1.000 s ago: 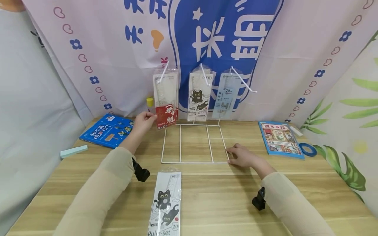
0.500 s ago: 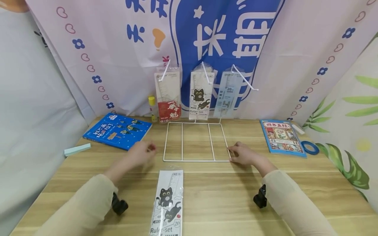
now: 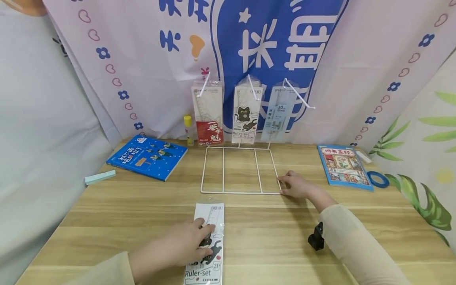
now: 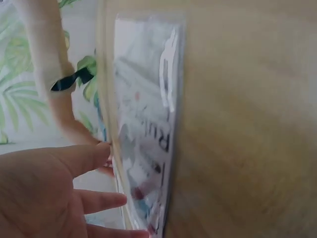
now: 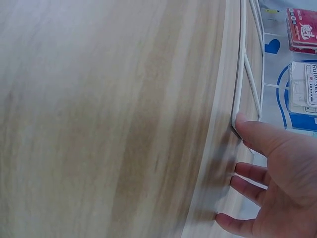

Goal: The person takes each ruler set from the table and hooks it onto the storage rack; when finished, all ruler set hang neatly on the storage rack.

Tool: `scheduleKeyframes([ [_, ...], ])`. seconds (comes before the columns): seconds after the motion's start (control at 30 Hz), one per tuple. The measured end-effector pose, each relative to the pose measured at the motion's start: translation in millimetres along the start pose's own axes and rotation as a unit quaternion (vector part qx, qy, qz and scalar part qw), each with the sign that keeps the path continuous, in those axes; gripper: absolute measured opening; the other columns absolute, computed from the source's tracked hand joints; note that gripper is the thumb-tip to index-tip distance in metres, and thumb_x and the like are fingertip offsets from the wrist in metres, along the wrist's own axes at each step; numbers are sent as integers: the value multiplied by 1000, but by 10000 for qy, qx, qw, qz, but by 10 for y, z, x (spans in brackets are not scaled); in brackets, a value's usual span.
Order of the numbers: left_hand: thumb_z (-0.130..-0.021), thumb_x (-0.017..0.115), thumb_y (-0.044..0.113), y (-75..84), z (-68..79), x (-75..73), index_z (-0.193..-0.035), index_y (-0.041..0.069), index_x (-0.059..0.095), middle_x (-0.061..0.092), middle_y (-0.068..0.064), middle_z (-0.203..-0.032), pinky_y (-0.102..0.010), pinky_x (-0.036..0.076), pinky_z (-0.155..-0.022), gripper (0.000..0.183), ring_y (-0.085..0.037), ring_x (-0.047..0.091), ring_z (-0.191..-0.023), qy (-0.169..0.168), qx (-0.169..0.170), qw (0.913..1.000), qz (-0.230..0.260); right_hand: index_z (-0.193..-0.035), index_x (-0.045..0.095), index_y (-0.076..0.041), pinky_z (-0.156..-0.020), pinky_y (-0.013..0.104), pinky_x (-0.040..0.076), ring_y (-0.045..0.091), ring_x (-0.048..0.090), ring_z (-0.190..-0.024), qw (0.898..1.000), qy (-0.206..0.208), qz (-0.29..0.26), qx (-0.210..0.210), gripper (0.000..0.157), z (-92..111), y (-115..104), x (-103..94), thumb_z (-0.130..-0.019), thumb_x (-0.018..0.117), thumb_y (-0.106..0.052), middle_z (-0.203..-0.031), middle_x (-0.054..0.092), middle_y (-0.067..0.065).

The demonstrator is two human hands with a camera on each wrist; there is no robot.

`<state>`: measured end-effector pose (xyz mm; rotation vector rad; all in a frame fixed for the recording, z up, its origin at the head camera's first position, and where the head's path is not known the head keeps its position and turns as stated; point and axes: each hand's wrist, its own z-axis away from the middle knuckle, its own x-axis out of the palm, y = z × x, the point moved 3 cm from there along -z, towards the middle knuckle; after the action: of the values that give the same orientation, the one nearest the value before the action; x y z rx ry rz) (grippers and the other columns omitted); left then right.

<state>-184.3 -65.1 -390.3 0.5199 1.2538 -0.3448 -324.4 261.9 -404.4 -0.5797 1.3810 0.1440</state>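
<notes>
My left hand [image 3: 178,242] is over a packaged ruler set [image 3: 215,213] with black cats on it, lying flat on the table. Its fingers are spread, and in the left wrist view the thumb and fingers [image 4: 104,202] are at the edge of the ruler set [image 4: 143,99]; firm contact cannot be told. With thumb and forefinger my right hand [image 3: 299,186] holds the front right corner of a white wire display rack [image 3: 240,192]. On the rack's hooks hang a red-and-white ruler pack [image 3: 209,132], a cat ruler pack [image 3: 246,122] and a pale blue ruler pack [image 3: 279,114].
A blue book [image 3: 149,156], a pale green strip [image 3: 100,177] and a yellow-capped glue stick [image 3: 189,130] are on the left. To the right are another book [image 3: 344,166], a roll of blue tape [image 3: 378,179] and a white block [image 3: 363,157]. A printed curtain [image 3: 171,91] hangs behind.
My left hand has let go of the hanging red-and-white ruler pack and come down toward me, over the ruler set on the table. The right hand stays at the rack's corner.
</notes>
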Motion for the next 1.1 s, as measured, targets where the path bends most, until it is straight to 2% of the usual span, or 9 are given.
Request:
scheduleKeyframes([
  [0.1, -80, 52, 59, 12, -6, 41, -131, 19, 48, 44, -17, -130, -54, 41, -88, 65, -38, 43, -115, -124, 38, 9998, -161, -127, 49, -3, -82, 48, 43, 36, 49, -96, 9999, 22, 23, -97, 57, 2, 6, -6, -84, 60, -39, -105, 48, 20],
  [0.3, -80, 54, 57, -25, -61, 72, -131, 12, 44, 38, -19, -135, -56, 38, -90, 68, -41, 38, -119, -65, 455, 9986, -251, -128, 47, 0, -86, 50, 41, 37, 48, -100, 9998, -51, 20, 201, 52, 21, -46, -7, -85, 62, -26, -109, 47, 21],
  [0.4, -81, 58, 51, -64, -85, 75, -132, 17, 44, 34, -16, -138, -58, 35, -91, 63, -40, 33, -123, -102, 606, 9981, -81, -128, 46, 1, -86, 50, 41, 37, 47, -101, 9996, -84, 105, 250, 52, 28, -63, -7, -85, 62, -23, -109, 47, 21],
  [0.5, -80, 62, 45, -111, -101, 66, -134, 25, 42, 27, -16, -142, -58, 34, -93, 61, -41, 29, -125, -169, 563, 9982, 137, -129, 46, 1, -87, 50, 41, 37, 47, -101, 9995, -103, 125, 272, 53, 29, -68, -10, -85, 62, -24, -110, 47, 21],
  [0.6, -78, 67, 39, -153, -113, 50, -137, 29, 38, 21, -21, -143, -57, 35, -92, 67, -43, 27, -125, -152, 327, 9986, 397, -129, 45, 2, -87, 50, 41, 37, 47, -102, 9995, -116, 109, 278, 53, 23, -59, -9, -85, 62, -23, -111, 46, 21],
  [0.73, -73, 71, 40, -197, -123, 42, -139, 22, 34, 26, -28, -138, -56, 37, -91, 78, -44, 33, -121, 33, 2, 9983, 579, -129, 45, 2, -87, 50, 40, 37, 46, -103, 9995, -134, 86, 287, 52, 8, -40, -2, -86, 61, -22, -111, 46, 21],
  [0.83, -70, 73, 44, -222, -128, 37, -139, 18, 33, 32, -26, -134, -56, 37, -91, 84, -42, 37, -118, 104, -123, 9982, 582, -129, 45, 2, -87, 50, 40, 37, 46, -103, 9995, -139, 85, 286, 52, 5, -39, -2, -86, 61, -22, -111, 46, 21],
  [0.93, -67, 75, 44, -236, -135, 24, -139, 17, 33, 39, -22, -129, -51, 42, -87, 88, -36, 44, -111, 255, -114, 9974, 662, -129, 45, 2, -86, 50, 41, 37, 47, -102, 9995, -129, 104, 258, 52, 10, -47, -8, -86, 61, -23, -111, 46, 21],
  [1.1, -64, 80, 30, -275, -169, -13, -140, 13, 31, 46, -14, -114, -34, 49, -69, 92, -19, 50, -87, 665, -28, 9911, 1156, -128, 46, 2, -86, 49, 41, 37, 47, -101, 9997, -103, 124, 208, 52, 9, -51, -4, -86, 61, -23, -110, 46, 21],
])
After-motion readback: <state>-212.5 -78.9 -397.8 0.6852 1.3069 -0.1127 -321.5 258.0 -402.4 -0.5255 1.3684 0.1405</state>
